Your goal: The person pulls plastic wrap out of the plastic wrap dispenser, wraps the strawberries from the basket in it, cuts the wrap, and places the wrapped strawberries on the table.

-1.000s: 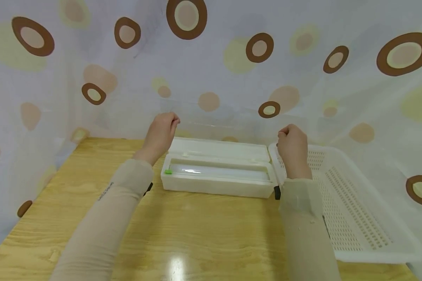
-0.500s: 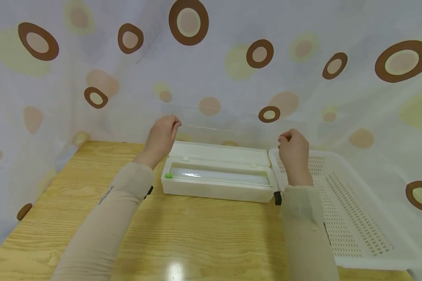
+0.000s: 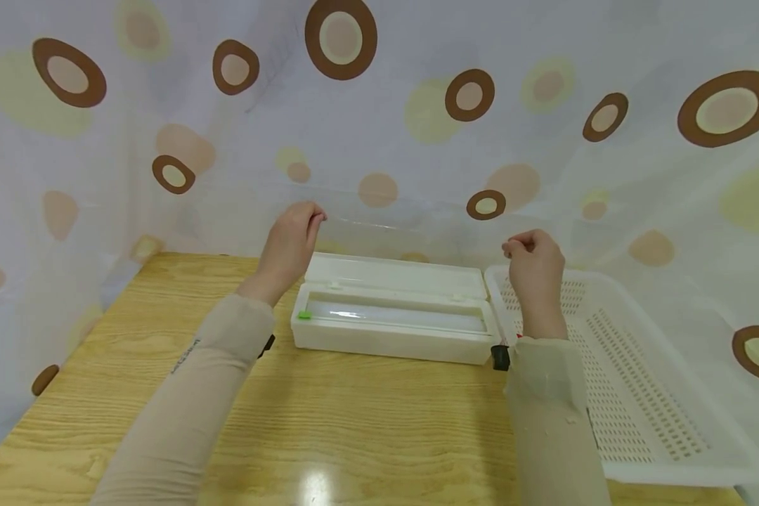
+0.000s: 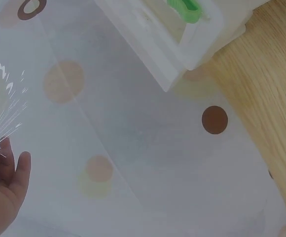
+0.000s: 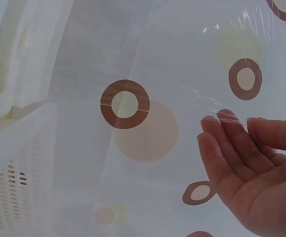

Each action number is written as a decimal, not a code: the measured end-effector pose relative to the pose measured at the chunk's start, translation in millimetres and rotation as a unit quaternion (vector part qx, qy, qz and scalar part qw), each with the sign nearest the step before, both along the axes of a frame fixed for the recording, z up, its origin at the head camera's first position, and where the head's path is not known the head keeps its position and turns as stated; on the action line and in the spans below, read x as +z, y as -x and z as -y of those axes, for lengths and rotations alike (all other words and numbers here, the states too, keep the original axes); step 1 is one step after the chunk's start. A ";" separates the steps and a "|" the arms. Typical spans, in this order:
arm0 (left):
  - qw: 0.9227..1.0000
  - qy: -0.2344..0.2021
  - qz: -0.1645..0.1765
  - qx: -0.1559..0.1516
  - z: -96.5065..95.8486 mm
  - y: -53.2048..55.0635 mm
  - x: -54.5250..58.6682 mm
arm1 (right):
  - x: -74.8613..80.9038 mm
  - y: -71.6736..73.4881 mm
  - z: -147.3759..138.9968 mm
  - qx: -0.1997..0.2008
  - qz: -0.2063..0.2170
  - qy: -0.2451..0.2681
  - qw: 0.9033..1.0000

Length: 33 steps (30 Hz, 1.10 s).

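Note:
Between my hands stretches a sheet of clear cling film [image 3: 370,225], nearly invisible except for glints and creases. My left hand [image 3: 289,239] pinches one corner; in the left wrist view, creases fan out from the fingertips [image 4: 6,145]. At the other side my right hand [image 3: 536,270] pinches the film between thumb and fingers, shown by creases [image 5: 209,103] in the right wrist view. Below and between the hands sits a white cling film dispenser [image 3: 392,344], its lid [image 3: 395,274] raised backwards. A film roll [image 3: 392,316] lies inside, and a green slide cutter [image 3: 305,315] stands at its left end.
A white perforated plastic basket [image 3: 683,365] stands right of the dispenser, under my right forearm. The wooden table [image 3: 354,414] ends at the back against a hanging sheet [image 3: 379,140] patterned with brown and yellow circles.
My right hand has shifted slightly to the right and its fingers have turned a little. The left hand stays almost in place. The head view has tilted slightly upward.

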<state>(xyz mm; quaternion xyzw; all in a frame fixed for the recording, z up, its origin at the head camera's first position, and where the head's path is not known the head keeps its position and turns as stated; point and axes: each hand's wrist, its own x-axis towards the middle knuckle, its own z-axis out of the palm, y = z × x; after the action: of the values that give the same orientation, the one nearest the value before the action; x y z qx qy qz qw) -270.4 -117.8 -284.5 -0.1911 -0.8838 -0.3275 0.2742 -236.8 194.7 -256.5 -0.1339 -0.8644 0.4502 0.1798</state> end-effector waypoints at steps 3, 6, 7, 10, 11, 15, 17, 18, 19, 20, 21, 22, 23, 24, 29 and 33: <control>1.000 -0.002 0.000 0.000 -1.2 -0.3 3.4 | 2.2 -0.5 -0.7 0.000 0.003 0.015 1.000; 1.000 -0.006 0.008 -0.001 -2.3 -1.7 5.8 | 2.6 -2.0 -1.7 0.004 0.004 0.033 0.999; 1.000 -0.007 0.011 -0.002 -2.8 -2.3 6.7 | 2.5 -2.3 -2.2 0.005 0.002 0.036 0.999; 1.000 -0.014 0.019 -0.006 -4.7 -3.2 8.8 | 2.7 -3.8 -3.7 0.008 -0.006 0.046 0.999; 1.000 -0.017 0.018 -0.007 -5.2 -3.2 9.1 | 3.1 -4.1 -4.0 0.009 -0.011 0.048 0.999; 0.999 -0.035 0.008 -0.006 -4.7 -4.5 10.1 | 5.3 -4.8 -3.9 0.016 -0.018 0.074 0.997; 0.999 -0.040 0.000 -0.009 -3.7 -6.8 9.9 | 5.2 -5.5 -3.8 0.017 -0.018 0.088 0.996; 0.999 -0.041 -0.003 -0.012 -3.3 -8.7 9.6 | 4.6 -6.6 -3.8 0.018 -0.016 0.093 0.995; 0.999 -0.042 -0.006 -0.017 -2.7 -10.4 10.0 | 5.0 -7.6 -3.6 0.018 -0.017 0.095 0.995; 0.999 -0.042 -0.010 -0.023 -2.0 -12.6 10.5 | 5.3 -9.0 -3.4 0.019 -0.019 0.094 0.995; 0.999 -0.041 -0.012 -0.028 -1.5 -15.2 10.7 | 5.5 -11.1 -3.5 0.021 -0.019 0.088 0.996; 0.999 -0.041 -0.014 -0.033 -0.9 -18.5 10.9 | 5.5 -13.9 -3.9 0.025 -0.017 0.078 0.996; 0.998 -0.040 -0.013 -0.038 -0.2 -22.0 10.5 | 5.4 -17.4 -4.4 0.028 -0.014 0.066 0.997; 0.998 -0.039 -0.013 -0.044 0.3 -25.9 10.2 | 5.2 -21.3 -5.0 0.033 -0.011 0.051 0.998; 0.997 -0.036 0.016 -0.068 4.6 -49.1 8.7 | 1.9 -45.7 -10.6 0.077 0.044 -0.050 0.995; 0.994 -0.018 0.056 -0.093 8.8 -65.1 8.8 | -1.8 -62.2 -14.2 0.129 0.085 -0.115 0.981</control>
<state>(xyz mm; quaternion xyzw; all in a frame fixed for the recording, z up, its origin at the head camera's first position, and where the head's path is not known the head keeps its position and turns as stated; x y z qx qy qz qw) -205.3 -126.6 -275.7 -0.2486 -0.8701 -0.3778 0.1957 -174.5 208.8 -258.3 -0.0377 -0.9326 0.3539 0.0604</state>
